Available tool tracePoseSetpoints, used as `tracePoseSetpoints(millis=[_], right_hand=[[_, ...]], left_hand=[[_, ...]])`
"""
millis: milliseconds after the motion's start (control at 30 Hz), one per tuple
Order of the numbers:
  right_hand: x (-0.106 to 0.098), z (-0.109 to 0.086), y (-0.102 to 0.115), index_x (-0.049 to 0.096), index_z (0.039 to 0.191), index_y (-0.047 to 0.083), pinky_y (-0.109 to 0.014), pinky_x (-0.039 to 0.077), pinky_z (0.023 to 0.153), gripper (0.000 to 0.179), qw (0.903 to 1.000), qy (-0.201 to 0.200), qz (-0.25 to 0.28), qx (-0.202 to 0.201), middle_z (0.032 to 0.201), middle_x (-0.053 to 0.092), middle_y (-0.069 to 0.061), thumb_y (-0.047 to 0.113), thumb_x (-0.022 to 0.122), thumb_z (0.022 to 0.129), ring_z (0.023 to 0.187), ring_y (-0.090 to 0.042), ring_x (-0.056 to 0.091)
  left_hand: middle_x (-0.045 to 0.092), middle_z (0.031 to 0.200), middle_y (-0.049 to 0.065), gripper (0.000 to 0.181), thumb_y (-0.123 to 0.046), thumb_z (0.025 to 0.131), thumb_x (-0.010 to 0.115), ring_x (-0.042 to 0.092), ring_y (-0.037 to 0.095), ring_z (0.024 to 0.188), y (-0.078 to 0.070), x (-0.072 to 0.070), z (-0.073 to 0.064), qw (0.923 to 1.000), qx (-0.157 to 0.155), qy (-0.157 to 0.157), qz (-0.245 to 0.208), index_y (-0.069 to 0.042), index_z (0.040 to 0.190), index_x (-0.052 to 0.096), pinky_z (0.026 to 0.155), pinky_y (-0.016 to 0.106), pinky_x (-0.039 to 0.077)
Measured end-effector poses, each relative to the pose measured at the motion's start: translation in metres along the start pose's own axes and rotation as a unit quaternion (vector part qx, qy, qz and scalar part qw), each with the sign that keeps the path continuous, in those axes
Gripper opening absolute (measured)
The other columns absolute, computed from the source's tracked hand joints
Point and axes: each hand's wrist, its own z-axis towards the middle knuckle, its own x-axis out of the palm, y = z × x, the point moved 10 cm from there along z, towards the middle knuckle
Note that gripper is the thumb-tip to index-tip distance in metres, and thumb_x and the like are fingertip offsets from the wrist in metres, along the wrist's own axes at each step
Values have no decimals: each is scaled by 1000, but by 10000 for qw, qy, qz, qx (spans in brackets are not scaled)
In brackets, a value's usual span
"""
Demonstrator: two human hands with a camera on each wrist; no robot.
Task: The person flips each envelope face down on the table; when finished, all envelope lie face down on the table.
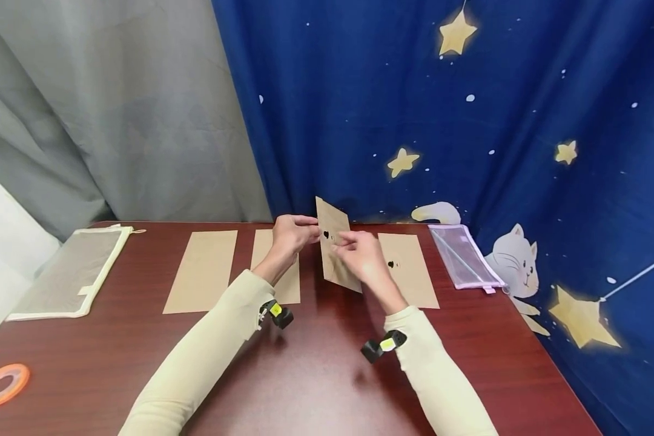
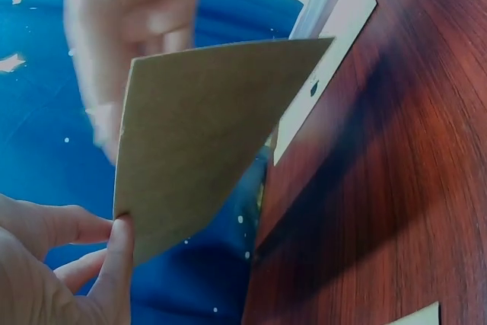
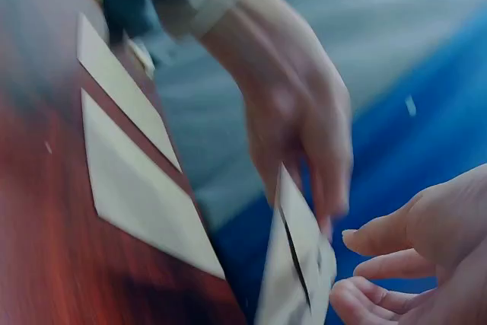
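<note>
A brown paper envelope (image 1: 329,212) with a small dark mark on its face is held upright and slightly tilted above the back of the table. My left hand (image 1: 291,236) pinches its left edge between thumb and fingers. In the left wrist view the plain back of the envelope (image 2: 198,119) shows. My right hand (image 1: 362,254) is in front of the marked face. The right wrist view shows its thumb and fingers (image 3: 388,234) parted, beside the envelope (image 3: 293,264), which has a dark line across it. That view is blurred.
Flat on the table lie brown paper pieces: one far left (image 1: 201,272), one partly behind my left wrist (image 1: 289,284), and a marked one on the right (image 1: 414,278). Mesh zip pouches lie left (image 1: 60,272) and right (image 1: 463,257). An orange ring (image 1: 20,376) is front left. Curtains hang behind.
</note>
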Motion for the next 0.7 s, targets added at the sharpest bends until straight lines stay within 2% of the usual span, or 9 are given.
tracePoseSetpoints(millis=[67,133,267,400,500,700], right_hand=[[8,-4,18,72,122,1,-39,59,85,37,9990,15,-323,-311,104,73,-17,14,76,87,98,-29,73],[15,-8,29,75,114,1,-39,57,84,29,9972,-13,-568,-488,100,70,-18,14,77,88,99,-29,70],[19,-14,38,78,102,2,-39,57,76,17,9916,-326,-1073,-639,93,67,-16,11,76,89,92,-29,68],[18,-19,44,79,105,2,-43,60,76,18,9812,-714,-1608,-798,91,68,-15,9,75,90,88,-32,70],[18,-23,49,80,97,3,-44,61,75,11,9693,-919,-2071,-953,86,68,-15,9,74,90,85,-34,71],[16,-29,58,78,86,0,-44,60,61,10,9365,-1386,-3024,-1113,78,66,-14,7,72,90,71,-34,70]], left_hand=[[74,107,25,26,6,83,74,73,9,64,-1,1,0,10000,37,-29,-18,6,110,74,76,30,63],[74,108,26,26,5,84,73,72,9,64,-1,1,0,10000,55,-34,-42,7,110,73,77,33,63],[74,107,25,25,4,84,74,72,10,63,-2,4,-2,9999,107,-34,14,7,109,74,81,37,63],[75,102,25,24,5,83,74,72,11,63,-5,7,-5,9997,216,-40,49,7,107,74,75,32,64],[76,98,24,24,6,83,74,71,10,61,-7,9,-7,9997,261,-29,-2,8,107,74,67,26,63],[75,85,16,22,6,82,74,69,7,56,-9,16,-9,9997,231,6,-74,9,104,74,63,23,62]])
